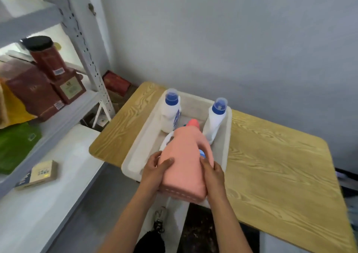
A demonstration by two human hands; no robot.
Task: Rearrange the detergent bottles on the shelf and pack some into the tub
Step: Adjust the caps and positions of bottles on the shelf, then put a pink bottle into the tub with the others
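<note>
A large pink detergent bottle (184,159) hangs tilted over the near end of a white tub (133,156), its cap pointing away from me. My left hand (156,169) grips its left side and my right hand (212,172) grips its right side near the base. Two white detergent bottles with blue caps stand upright in the tub's far corners, one on the left (171,111) and one on the right (216,119). Part of another white bottle (166,141) with a blue cap lies under the pink one, mostly hidden.
The tub sits on a wood-grain table (275,165) against a grey wall. To the left stands a white metal shelf (64,117) with a dark-lidded jar (46,57), red boxes (33,94), a green pack (15,146) and a small carton (38,173).
</note>
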